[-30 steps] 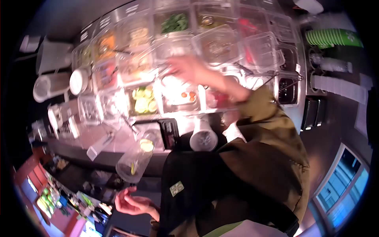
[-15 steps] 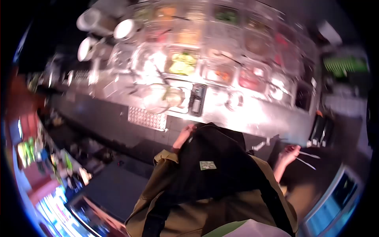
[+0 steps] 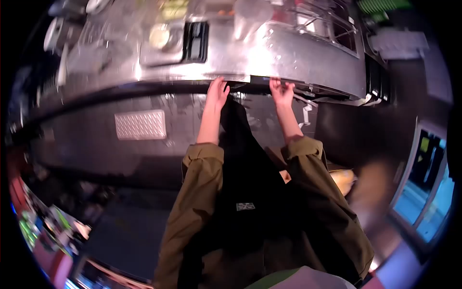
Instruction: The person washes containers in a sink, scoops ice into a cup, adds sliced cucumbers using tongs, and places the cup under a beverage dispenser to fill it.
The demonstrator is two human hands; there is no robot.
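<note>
My left hand (image 3: 218, 93) is at the front edge of the steel counter (image 3: 308, 58), its fingers stretched out and touching the edge, with nothing visible in it. To its right, my right hand (image 3: 283, 92) is at the same edge, closed around thin metal tongs (image 3: 305, 99) that point right. The fingertips of both hands are partly lost against the dark gap under the counter. On the counter beyond my left hand lies a black device (image 3: 196, 42), beside a clear cup with pale slices (image 3: 160, 37).
Food containers line the back of the counter, blurred. Black upright objects (image 3: 378, 82) and a stack of pale cups (image 3: 399, 44) are at the right. A textured metal plate (image 3: 140, 125) lies below the counter, left of my arms.
My right hand has come from the far right, with the tongs, to the counter edge. My left hand has reached forward to that edge. The view has shifted down and closer.
</note>
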